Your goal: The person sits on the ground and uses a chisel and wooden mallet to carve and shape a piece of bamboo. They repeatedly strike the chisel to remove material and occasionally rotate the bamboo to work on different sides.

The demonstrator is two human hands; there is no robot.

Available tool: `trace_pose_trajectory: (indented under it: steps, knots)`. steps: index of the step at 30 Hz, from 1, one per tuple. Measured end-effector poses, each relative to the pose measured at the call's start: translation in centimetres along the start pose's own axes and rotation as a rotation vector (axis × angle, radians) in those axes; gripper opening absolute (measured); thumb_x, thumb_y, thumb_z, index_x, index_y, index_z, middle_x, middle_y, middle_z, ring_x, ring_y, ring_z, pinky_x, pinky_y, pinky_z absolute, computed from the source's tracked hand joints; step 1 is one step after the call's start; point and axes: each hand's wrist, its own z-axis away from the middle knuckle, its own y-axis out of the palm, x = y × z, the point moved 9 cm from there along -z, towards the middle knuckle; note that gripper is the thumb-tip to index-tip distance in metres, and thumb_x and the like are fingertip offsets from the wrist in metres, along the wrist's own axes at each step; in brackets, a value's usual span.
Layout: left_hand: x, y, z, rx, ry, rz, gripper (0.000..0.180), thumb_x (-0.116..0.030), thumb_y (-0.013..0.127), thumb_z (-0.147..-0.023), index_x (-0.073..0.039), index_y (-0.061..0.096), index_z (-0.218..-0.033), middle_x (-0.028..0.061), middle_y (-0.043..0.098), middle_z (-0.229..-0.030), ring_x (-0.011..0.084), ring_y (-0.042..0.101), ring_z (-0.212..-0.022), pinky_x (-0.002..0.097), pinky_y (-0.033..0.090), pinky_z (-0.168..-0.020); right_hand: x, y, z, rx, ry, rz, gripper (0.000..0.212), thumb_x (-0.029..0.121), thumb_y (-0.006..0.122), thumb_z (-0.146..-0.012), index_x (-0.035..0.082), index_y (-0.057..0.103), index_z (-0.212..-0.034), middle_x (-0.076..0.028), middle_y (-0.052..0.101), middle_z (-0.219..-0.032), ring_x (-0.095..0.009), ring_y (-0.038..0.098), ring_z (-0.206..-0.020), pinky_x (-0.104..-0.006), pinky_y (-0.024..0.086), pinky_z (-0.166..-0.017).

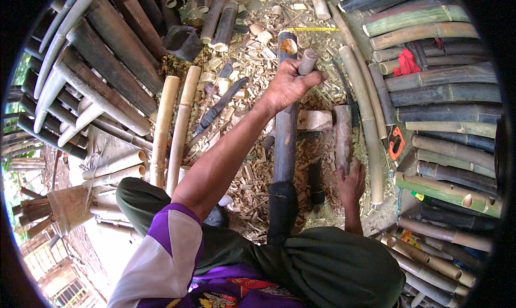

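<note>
A dark bamboo pole (285,141) runs lengthwise in front of me, its near end between my legs. Near its far end is a cut opening (288,46) with pale wood inside. Just this side of the opening, my left hand (287,85) is closed round a thick wooden tool handle (308,62); whatever blade it has is hidden. My right hand (352,184) lies lower right, its fingers round the near end of a round wooden mallet (343,136). A pale wooden block (315,120) lies across beside the pole.
Wood chips (252,163) cover the ground. A dark knife-like tool (220,106) lies left of the pole, near a black plastic container (183,42). Bamboo poles (446,95) crowd the right, others (115,44) the left. A yellow measuring tape (312,29) and orange-handled tool (396,143) lie nearby.
</note>
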Motion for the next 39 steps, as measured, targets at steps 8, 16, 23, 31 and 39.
trace_pose_trajectory:
  steps: [8, 16, 23, 31, 39]
  knots:
    - [-3.2, -0.6, -0.4, -0.090, 0.159, 0.098, 0.036, -0.026, 0.078, -0.093, -0.005, 0.059, -0.117, 0.0014, 0.060, -0.089, 0.0097, 0.057, -0.075, 0.0274, 0.052, -0.064, -3.4, 5.0, -7.1, -0.101, -0.079, -0.086, 0.085, 0.045, 0.075, -0.087, -0.004, 0.037, -0.145, -0.033, 0.057, -0.129, -0.044, 0.059, -0.118, -0.0541, 0.048, -0.097]
    - [-2.3, -0.8, 0.5, -0.093, 0.130, 0.081, 0.026, -0.027, 0.080, -0.091, -0.007, 0.065, -0.097, -0.0045, 0.055, -0.069, 0.0061, 0.048, -0.057, 0.0250, 0.037, -0.050, 0.2, 3.8, -1.0, 0.375, 0.348, -1.305, 0.038, 0.031, 0.072, -0.088, 0.006, 0.061, -0.115, -0.008, 0.068, -0.090, -0.020, 0.068, -0.066, -0.0356, 0.057, -0.058]
    - [-1.3, 0.6, 0.3, -0.006, -0.010, -0.004, 0.035, -0.039, 0.082, -0.088, -0.007, 0.073, -0.077, -0.0024, 0.061, -0.063, 0.0064, 0.051, -0.056, 0.0264, 0.039, -0.054, 2.9, -1.0, 3.3, 0.353, 0.263, -1.419, 0.050, 0.018, 0.073, -0.084, 0.005, 0.050, -0.126, -0.012, 0.064, -0.090, -0.024, 0.068, -0.066, -0.0376, 0.058, -0.052]
    - [-0.8, 0.3, 0.6, -0.042, -0.018, -0.032, 0.039, -0.043, 0.083, -0.086, -0.006, 0.076, -0.077, 0.0006, 0.067, -0.066, 0.0092, 0.059, -0.063, 0.0307, 0.049, -0.062, 3.4, -1.9, 3.6, 0.317, 0.257, -1.461, 0.056, 0.020, 0.076, -0.080, 0.003, 0.051, -0.127, -0.010, 0.064, -0.088, -0.022, 0.067, -0.063, -0.0363, 0.058, -0.051]
    - [-0.9, 0.4, 0.8, -0.061, 0.093, -0.031, 0.037, -0.042, 0.083, -0.087, -0.006, 0.076, -0.079, -0.0010, 0.065, -0.065, 0.0084, 0.056, -0.061, 0.0303, 0.047, -0.060, 3.7, -1.9, 4.1, 0.347, 0.268, -1.452, 0.060, 0.017, 0.075, -0.079, 0.004, 0.048, -0.131, -0.010, 0.063, -0.089, -0.022, 0.066, -0.061, -0.0357, 0.057, -0.050]
